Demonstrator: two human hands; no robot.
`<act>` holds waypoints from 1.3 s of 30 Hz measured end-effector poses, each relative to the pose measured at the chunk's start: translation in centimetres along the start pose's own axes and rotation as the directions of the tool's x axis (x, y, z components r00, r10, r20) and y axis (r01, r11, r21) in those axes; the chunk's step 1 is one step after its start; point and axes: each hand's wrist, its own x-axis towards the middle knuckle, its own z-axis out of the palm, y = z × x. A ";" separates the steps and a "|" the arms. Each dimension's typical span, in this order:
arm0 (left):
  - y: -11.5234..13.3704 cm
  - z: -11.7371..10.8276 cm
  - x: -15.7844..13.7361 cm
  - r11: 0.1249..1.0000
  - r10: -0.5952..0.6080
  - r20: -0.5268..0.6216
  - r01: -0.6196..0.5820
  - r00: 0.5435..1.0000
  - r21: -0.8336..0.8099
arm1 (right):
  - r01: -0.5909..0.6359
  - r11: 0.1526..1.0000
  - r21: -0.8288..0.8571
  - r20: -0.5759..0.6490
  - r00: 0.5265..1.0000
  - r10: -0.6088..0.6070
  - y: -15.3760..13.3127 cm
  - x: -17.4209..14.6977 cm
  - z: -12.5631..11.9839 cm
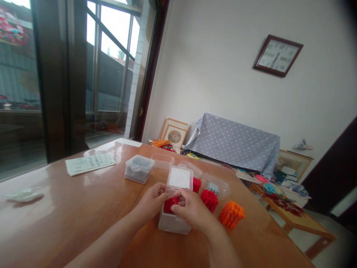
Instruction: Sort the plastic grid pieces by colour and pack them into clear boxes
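Observation:
A clear plastic box (174, 224) stands on the table in front of me, its white-looking lid (180, 178) raised at the back. In its mouth sits a block of red plastic pieces (170, 205). My right hand (193, 208) pinches this block from the right, thumb in front. On the left, my left hand (152, 199) has its fingers curled closed at the box's rim beside the red block; what lies between its fingertips is hidden. Right of the box are another red block (209, 200) and an orange block (232, 214) of interlocking pieces.
A closed clear box (138, 169) stands farther back left, beside sheets of written paper (90, 163). Behind the hands lie an open clear container (163, 160) and another holding grey pieces (213, 187). A crumpled wrapper (24, 195) lies far left. A low wooden stool (301, 219) stands right of the table.

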 end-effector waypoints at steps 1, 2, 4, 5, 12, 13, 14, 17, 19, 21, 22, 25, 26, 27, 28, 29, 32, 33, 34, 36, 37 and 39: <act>0.2 0.0 -0.1 1.000 -0.002 0.000 0.002 1.000 -0.001 | 0.008 1.000 -0.017 0.004 1.000 -0.008 0.1 0.3 0.2; 0.4 0.1 -0.1 1.000 -0.003 0.001 0.003 1.000 -0.002 | 0.018 0.999 -0.034 0.010 1.000 -0.017 0.2 0.5 0.3; 0.7 0.2 -0.2 1.000 -0.006 -0.004 0.006 1.000 -0.001 | 0.044 0.997 -0.067 0.039 0.998 -0.041 0.4 0.8 0.5; 0.7 0.2 -0.3 1.000 -0.006 -0.008 0.006 1.000 -0.001 | 0.058 0.995 -0.080 0.058 0.997 -0.054 0.5 1.0 0.5; 0.2 0.1 -0.1 1.000 0.017 -0.022 -0.017 1.000 0.024 | 0.103 0.991 -0.081 0.181 0.980 -0.087 0.3 1.2 0.5; 0.2 0.1 -0.1 1.000 0.014 -0.021 -0.013 1.000 0.022 | 0.106 0.991 -0.087 0.183 0.979 -0.088 0.2 1.2 0.5; 0.1 0.1 -0.1 1.000 0.010 -0.021 -0.010 1.000 0.018 | 0.114 0.988 -0.100 0.180 0.979 -0.095 0.1 1.2 0.4; 0.2 0.1 -0.1 1.000 -0.003 -0.022 0.003 1.000 0.002 | 0.149 0.973 -0.177 0.150 0.981 -0.123 -0.3 1.1 0.2; 0.3 0.1 -0.1 1.000 -0.006 -0.024 0.006 1.000 -0.006 | 0.144 0.963 -0.228 0.119 0.986 -0.119 -0.6 1.0 0.1; 0.2 0.2 -0.1 1.000 0.002 -0.021 -0.002 1.000 -0.005 | 0.122 0.960 -0.251 0.102 0.990 -0.099 -0.7 0.9 0.0; 0.2 0.2 -0.1 1.000 0.008 -0.022 -0.008 1.000 -0.003 | 0.115 0.961 -0.253 0.098 0.991 -0.093 -0.8 0.9 0.0; -0.2 0.1 0.0 1.000 0.019 -0.024 -0.019 1.000 0.001 | 0.117 0.964 -0.237 0.093 0.991 -0.098 -0.8 0.8 0.0; -0.3 0.1 0.0 1.000 0.021 -0.023 -0.021 1.000 0.002 | 0.119 0.966 -0.228 0.089 0.991 -0.101 -0.7 0.8 0.0; -0.3 0.1 0.0 1.000 0.022 -0.024 -0.022 0.999 0.003 | 0.119 0.969 -0.218 0.083 0.991 -0.103 -0.6 0.8 0.0; -0.4 0.1 0.0 1.000 0.023 -0.022 -0.023 0.999 0.004 | 0.117 0.971 -0.208 0.081 0.991 -0.102 -0.6 0.8 0.0; -0.4 0.1 -0.1 1.000 0.023 -0.022 -0.023 0.999 0.007 | 0.113 0.974 -0.198 0.080 0.992 -0.099 -0.5 0.7 0.0; -0.1 0.1 -0.1 0.999 0.020 -0.029 -0.019 0.999 0.029 | 0.102 0.978 -0.181 0.074 0.993 -0.090 -0.4 0.6 0.0; 0.0 0.1 -0.2 0.999 0.020 -0.029 -0.019 0.999 0.035 | 0.100 0.979 -0.178 0.070 0.994 -0.089 -0.4 0.6 0.0; 0.1 0.1 -0.2 0.999 0.020 -0.030 -0.019 0.999 0.040 | 0.101 0.979 -0.175 0.065 0.994 -0.090 -0.4 0.5 0.0; 0.2 0.1 -0.2 0.999 0.022 -0.032 -0.021 0.999 0.046 | 0.108 0.980 -0.169 0.052 0.994 -0.100 -0.3 0.4 0.0; 0.2 0.0 -0.2 0.999 0.021 -0.034 -0.020 0.999 0.048 | 0.110 0.980 -0.168 0.044 0.994 -0.104 -0.2 0.4 0.0; 0.2 0.0 -0.2 0.999 0.016 -0.040 -0.014 0.999 0.053 | 0.106 0.980 -0.171 0.021 0.994 -0.104 0.0 0.5 0.0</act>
